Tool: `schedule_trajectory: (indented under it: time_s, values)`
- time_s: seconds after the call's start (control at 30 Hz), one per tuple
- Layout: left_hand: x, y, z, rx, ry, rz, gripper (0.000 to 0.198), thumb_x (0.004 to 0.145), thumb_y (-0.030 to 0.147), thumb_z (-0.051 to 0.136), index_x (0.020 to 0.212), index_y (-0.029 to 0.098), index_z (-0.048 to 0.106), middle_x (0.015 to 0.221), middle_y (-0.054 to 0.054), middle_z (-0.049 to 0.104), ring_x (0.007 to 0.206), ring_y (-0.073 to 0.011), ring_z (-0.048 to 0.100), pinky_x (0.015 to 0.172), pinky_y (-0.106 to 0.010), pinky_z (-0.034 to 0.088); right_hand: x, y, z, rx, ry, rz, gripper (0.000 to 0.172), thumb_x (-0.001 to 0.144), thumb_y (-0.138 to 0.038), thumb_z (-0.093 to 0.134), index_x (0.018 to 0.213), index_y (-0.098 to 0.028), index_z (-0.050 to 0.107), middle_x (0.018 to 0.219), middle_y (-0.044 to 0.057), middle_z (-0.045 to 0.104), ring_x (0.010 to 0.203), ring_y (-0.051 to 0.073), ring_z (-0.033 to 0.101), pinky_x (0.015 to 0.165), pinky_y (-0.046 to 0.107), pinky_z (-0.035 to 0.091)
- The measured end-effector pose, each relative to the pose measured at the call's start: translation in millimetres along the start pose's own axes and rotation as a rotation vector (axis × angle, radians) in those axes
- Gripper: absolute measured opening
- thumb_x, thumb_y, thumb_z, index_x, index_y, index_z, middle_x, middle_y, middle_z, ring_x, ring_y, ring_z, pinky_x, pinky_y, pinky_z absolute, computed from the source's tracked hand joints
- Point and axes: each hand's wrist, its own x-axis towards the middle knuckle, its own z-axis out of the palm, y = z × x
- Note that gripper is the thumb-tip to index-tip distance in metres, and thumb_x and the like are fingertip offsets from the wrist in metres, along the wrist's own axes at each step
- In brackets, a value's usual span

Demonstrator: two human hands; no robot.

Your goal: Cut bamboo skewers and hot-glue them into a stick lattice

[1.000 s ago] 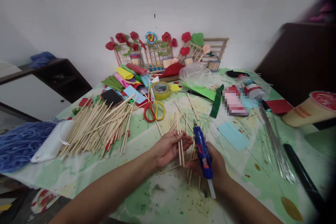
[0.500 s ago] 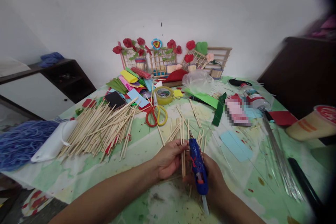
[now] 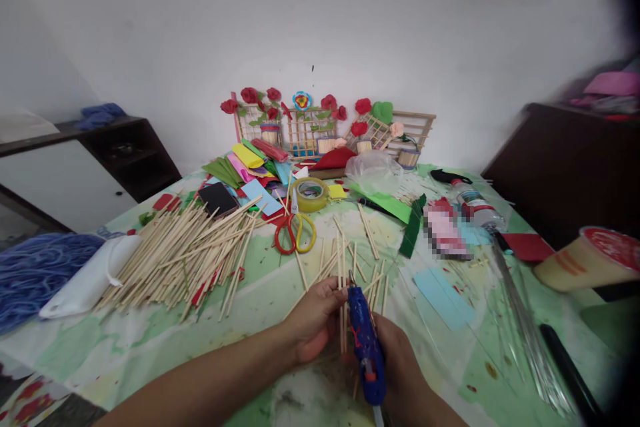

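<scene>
Between the thumb and fingers of my left hand (image 3: 317, 317) are a couple of thin wooden sticks (image 3: 342, 260), held upright side by side. My right hand (image 3: 400, 360) is wrapped round a blue hot glue gun (image 3: 367, 347), its metal nozzle pointing away from me and close to the sticks near my left fingertips. A white glue stick pokes out of the gun's rear end. Several loose sticks (image 3: 377, 287) lie on the table just beyond both hands. Part of my right fingers is hidden behind the gun.
A big pile of wooden sticks (image 3: 165, 253) lies left, beside blue yarn (image 3: 40, 273). Scissors (image 3: 295, 230), a tape roll (image 3: 310, 193) and coloured paper (image 3: 247, 155) are farther back. Stick frames with paper flowers (image 3: 313, 127) lean on the wall. A lidded cup (image 3: 590, 257) stands right.
The view has tilted up, showing a wooden frame on the wall at upper right. Both hands keep their hold, and the glue gun's nozzle sits slightly nearer the sticks.
</scene>
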Motion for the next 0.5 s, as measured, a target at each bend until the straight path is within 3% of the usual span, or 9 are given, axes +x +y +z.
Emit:
schedule_trajectory:
  time_s: [0.13,0.3,0.5]
  values:
    - [0.4,0.4,1.7,-0.001,0.012,-0.01,0.022,0.066,0.021,0.068,0.081,0.015,0.053,0.066,0.0,0.058,0.057,-0.0126,0.056,0.056,-0.025,0.045,-0.5,2.4,-0.1,0.021,0.04,-0.023,0.006,0.065,-0.019,0.056,0.069,-0.02,0.051,0.064,0.001,0.059,0.057,0.015,0.053,0.052,0.024,0.041]
    - [4.3,-3.9,-4.6,-0.048,-0.037,0.024,0.026,0.067,0.026,0.07,0.083,0.015,0.053,0.066,0.0,0.057,0.053,-0.0105,0.054,0.057,-0.025,0.045,1.6,3.3,-1.0,0.143,0.066,0.083,0.011,0.067,-0.031,0.059,0.072,-0.021,0.056,0.063,0.002,0.061,0.055,0.018,0.055,0.05,0.027,0.045]
    - [2.5,-1.0,-4.2,-0.012,-0.062,0.062,0.03,0.066,0.029,0.072,0.082,0.013,0.054,0.068,-0.002,0.06,0.058,-0.0116,0.057,0.058,-0.024,0.045,1.2,3.2,6.7,0.152,0.158,0.162,0.014,0.068,-0.034,0.059,0.068,-0.021,0.056,0.056,0.001,0.059,0.047,0.016,0.052,0.042,0.024,0.041]
